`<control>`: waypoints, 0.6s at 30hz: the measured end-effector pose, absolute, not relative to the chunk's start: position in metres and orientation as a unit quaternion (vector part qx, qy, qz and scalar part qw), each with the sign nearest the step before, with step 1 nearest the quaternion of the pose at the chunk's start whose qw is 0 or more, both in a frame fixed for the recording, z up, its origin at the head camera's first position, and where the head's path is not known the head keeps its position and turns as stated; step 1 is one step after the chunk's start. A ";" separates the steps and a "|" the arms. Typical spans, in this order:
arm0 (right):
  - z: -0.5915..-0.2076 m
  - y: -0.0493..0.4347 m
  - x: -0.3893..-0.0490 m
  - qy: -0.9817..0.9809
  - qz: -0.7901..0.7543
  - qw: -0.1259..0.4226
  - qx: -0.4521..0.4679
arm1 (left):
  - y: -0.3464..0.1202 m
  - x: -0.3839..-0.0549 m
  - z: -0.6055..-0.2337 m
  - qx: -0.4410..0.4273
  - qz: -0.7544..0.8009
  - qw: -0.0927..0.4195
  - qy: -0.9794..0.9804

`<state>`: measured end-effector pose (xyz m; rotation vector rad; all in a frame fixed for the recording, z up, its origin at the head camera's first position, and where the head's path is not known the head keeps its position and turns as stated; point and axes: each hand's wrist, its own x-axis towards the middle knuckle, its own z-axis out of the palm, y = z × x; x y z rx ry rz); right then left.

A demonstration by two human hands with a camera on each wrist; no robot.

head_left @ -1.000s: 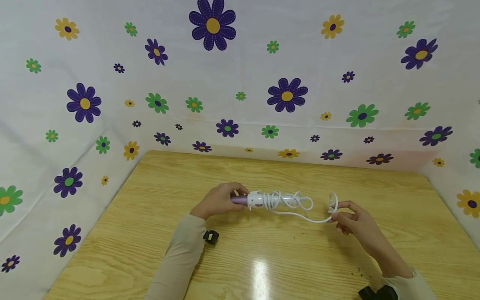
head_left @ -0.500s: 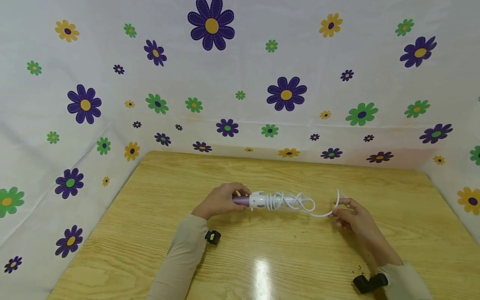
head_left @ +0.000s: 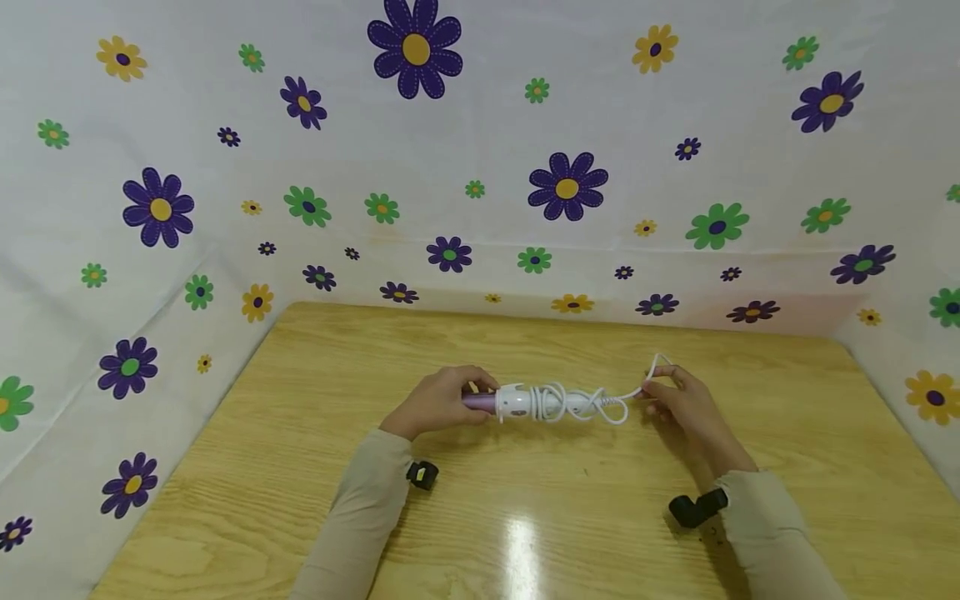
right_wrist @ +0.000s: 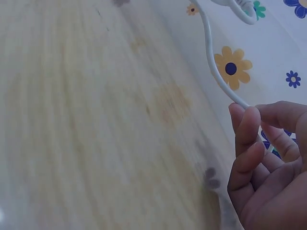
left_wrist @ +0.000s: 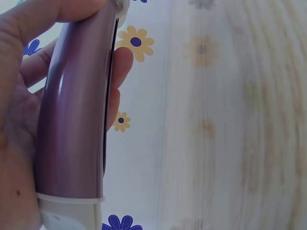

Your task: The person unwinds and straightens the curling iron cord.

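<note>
A curling iron (head_left: 513, 403) with a purple barrel and a white handle lies level across the view, close over the table. My left hand (head_left: 444, 402) grips it by the purple barrel (left_wrist: 76, 110), whose white tip shows low in the left wrist view. White cord (head_left: 551, 402) is wound in loops round the handle. Off the handle's right end, my right hand (head_left: 686, 408) pinches the cord's loose run (right_wrist: 213, 67) between thumb and fingers. Part of the cord rises in a small bend above that hand; its plug is hidden.
The wooden table (head_left: 315, 533) reaches back to a white flower-patterned cloth (head_left: 480, 150) hung behind and at both sides. A black wrist camera (head_left: 423, 475) sits at the left sleeve, another black camera (head_left: 697, 508) at the right sleeve.
My right hand has moved up and left, nearer the handle, with the cord still pinched. The cord's slack run below the handle has gone. The left hand and curling iron stay almost still.
</note>
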<state>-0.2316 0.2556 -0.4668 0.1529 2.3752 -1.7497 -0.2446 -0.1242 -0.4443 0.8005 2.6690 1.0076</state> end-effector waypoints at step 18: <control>-0.420 0.231 -0.259 0.796 -0.598 0.087 0.032 | -0.119 -0.246 -0.449 0.275 0.309 0.097 0.905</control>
